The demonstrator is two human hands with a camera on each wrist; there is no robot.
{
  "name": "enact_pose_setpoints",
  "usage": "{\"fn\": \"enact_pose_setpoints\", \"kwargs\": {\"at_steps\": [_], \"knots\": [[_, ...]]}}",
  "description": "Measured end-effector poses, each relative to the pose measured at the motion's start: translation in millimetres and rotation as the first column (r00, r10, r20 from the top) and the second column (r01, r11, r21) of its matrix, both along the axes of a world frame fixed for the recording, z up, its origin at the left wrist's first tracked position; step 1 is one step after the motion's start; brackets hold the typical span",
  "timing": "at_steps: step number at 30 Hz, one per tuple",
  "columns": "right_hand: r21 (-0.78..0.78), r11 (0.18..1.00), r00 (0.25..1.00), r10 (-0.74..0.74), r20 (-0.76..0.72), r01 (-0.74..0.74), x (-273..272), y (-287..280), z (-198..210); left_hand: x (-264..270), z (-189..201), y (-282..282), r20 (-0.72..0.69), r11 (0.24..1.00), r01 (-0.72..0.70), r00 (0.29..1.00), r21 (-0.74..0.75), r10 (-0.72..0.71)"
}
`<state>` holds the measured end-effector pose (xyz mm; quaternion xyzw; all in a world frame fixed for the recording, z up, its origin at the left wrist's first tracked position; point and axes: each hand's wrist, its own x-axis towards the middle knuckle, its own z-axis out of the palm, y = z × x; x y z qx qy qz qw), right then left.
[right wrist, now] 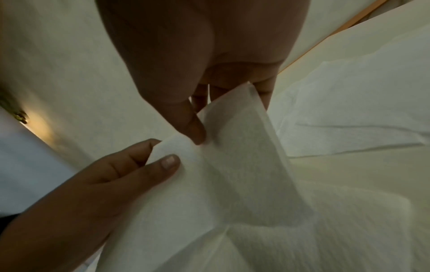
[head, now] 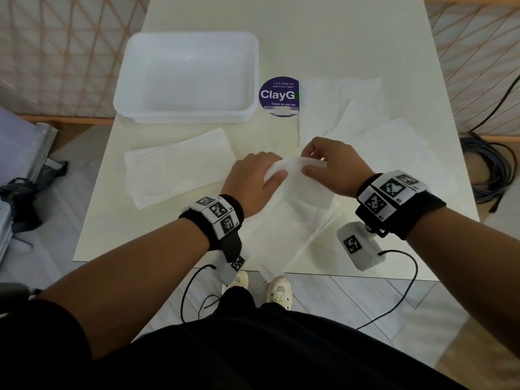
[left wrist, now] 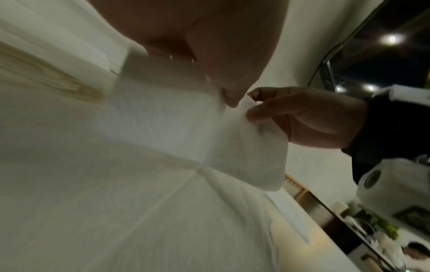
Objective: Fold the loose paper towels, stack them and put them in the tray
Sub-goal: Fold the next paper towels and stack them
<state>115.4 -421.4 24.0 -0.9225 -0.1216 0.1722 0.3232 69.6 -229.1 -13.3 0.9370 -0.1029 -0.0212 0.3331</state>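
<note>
A white paper towel [head: 292, 218] lies at the table's near edge, its far end lifted and bent over. My left hand [head: 257, 178] pinches that lifted edge between thumb and fingers; the same towel [right wrist: 221, 184] fills the right wrist view. My right hand [head: 323, 167] pinches the towel's far corner just to the right, thumb on top. In the left wrist view the right hand [left wrist: 291, 116] grips the towel [left wrist: 232, 150] corner. A stack of folded towels [head: 180, 167] rests left of my hands. The white plastic tray [head: 135, 80] stands at the far left.
Several loose unfolded towels [head: 360, 119] lie spread at the far right of the white table [head: 309, 38]. A round purple sticker [head: 278, 95] sits between tray and loose towels. Cables [head: 489, 167] coil on the floor to the right. My shoes [head: 278, 291] show below the table edge.
</note>
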Motion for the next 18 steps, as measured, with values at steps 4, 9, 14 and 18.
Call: {"fn": "enact_pose_setpoints", "kwargs": {"at_steps": [4,9,14,18], "knots": [[0.08,0.996,0.999,-0.038,-0.038,0.041,5,12,6,6,13,21,-0.108,0.986,-0.106,0.99,-0.129,0.092],[-0.073,0.997,0.999,0.037,-0.013,-0.037,9,31,-5,17,33,74,-0.214,0.956,-0.204,0.964,-0.209,0.159],[-0.396,0.913,0.993,0.117,0.02,-0.099,6,52,-32,26,44,129,-0.31,0.941,-0.289,0.924,-0.177,0.225],[-0.445,0.896,1.0,0.021,0.021,-0.009,3,58,-43,32,30,161,-0.373,0.946,-0.311,0.891,-0.091,0.257]]}}
